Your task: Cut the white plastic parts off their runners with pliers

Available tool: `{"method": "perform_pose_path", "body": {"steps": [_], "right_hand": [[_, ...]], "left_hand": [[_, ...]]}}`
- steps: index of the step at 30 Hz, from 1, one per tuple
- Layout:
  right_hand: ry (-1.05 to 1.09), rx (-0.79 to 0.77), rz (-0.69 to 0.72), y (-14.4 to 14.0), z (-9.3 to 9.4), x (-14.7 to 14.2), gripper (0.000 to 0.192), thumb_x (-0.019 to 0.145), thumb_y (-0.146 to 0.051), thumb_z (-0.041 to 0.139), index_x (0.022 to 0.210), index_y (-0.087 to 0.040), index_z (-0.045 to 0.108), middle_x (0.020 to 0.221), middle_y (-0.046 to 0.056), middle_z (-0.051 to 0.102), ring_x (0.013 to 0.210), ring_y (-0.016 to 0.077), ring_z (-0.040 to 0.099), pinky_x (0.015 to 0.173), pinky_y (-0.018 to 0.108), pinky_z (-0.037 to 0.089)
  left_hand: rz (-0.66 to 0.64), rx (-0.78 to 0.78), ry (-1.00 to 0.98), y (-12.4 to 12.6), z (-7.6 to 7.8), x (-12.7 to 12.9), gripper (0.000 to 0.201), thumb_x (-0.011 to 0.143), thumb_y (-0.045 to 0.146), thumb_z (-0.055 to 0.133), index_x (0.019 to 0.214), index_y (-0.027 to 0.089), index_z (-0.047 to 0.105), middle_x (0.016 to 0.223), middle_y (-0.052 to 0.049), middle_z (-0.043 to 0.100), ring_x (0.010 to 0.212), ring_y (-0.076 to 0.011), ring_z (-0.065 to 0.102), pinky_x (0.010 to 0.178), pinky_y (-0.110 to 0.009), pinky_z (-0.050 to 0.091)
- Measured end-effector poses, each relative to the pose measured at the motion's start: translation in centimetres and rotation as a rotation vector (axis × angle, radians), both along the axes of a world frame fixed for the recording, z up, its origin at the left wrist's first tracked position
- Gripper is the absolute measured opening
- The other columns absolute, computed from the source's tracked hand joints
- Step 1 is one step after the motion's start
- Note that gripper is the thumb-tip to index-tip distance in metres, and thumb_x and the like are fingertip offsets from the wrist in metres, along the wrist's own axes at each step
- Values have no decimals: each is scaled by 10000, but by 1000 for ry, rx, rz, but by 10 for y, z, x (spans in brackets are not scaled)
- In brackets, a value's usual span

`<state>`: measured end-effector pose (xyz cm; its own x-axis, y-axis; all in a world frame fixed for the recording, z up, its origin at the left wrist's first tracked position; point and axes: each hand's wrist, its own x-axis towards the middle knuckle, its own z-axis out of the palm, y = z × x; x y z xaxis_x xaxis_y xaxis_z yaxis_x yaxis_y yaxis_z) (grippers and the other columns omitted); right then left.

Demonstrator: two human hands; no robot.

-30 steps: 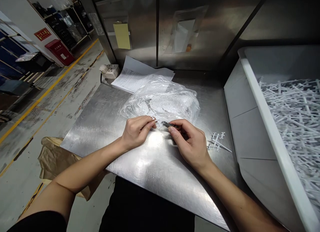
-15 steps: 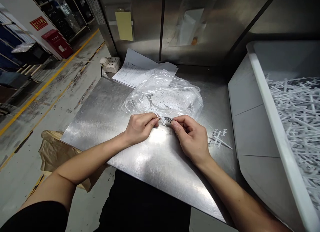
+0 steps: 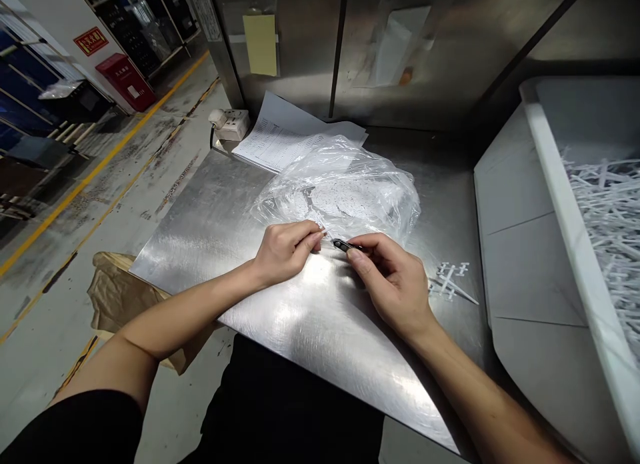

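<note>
My left hand point(image 3: 290, 251) is closed, thumb and forefinger pinching a small white plastic sprue piece point(image 3: 327, 233) that is mostly hidden by the fingers. Facing it, my right hand point(image 3: 393, 277) grips a small dark metal nail clipper point(image 3: 342, 245), its jaws pointing left at the white piece. Whether the jaws touch the plastic I cannot tell. Just behind both hands lies a clear plastic bag point(image 3: 385, 184) with many tiny pale parts in it. To the right of my right hand, a branched white plastic sprue point(image 3: 453, 277) rests on the metal table point(image 3: 290, 324).
A large grey-white bin point(image 3: 560, 164) full of white plastic sprues stands at the right. Printed papers point(image 3: 280, 134) and a power socket point(image 3: 233, 125) lie at the back left. Below the table's left edge is a brown paper bag point(image 3: 115, 294). A metal wall closes off the back.
The view has shifted a little, so the scene sits further right. My right hand has turned the clipper slightly, and less of the white piece shows between the hands.
</note>
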<state>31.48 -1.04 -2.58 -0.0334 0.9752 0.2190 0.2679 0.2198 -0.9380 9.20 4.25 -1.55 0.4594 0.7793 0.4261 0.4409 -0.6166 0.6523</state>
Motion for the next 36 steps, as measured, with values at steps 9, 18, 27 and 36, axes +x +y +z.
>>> {"method": "perform_pose_path", "body": {"steps": [9,18,27,36], "right_hand": [[-3,-1,-2,0,2,-2,159,1023,-376,696,1016,-227,751,783,3,713,659,163,618,617,297,490],[198,-202,-10,2,-5,-5,287,1006,-484,732,935,-206,726,736,-5,635,630,144,527,553,283,380],[249,-172,-55,4,-3,-1,310,1030,-514,707,944,-216,722,731,-17,589,609,130,491,544,285,373],[299,-174,-101,6,5,0,281,959,-457,784,1083,-208,744,737,-4,689,598,149,591,564,291,491]], "left_hand": [[-6,54,22,0,-3,0,272,1120,236,556,899,176,703,788,-17,757,708,-139,711,721,-268,535],[73,59,78,-1,-5,3,189,1092,266,621,1041,153,764,794,-14,782,637,-116,683,623,-238,477],[48,119,138,-2,-3,1,192,1099,259,599,1059,165,763,779,-3,780,625,-121,696,623,-241,484],[-86,227,86,-2,-7,1,160,1126,218,565,1111,170,717,899,-41,819,763,-162,787,695,-265,590]]}}
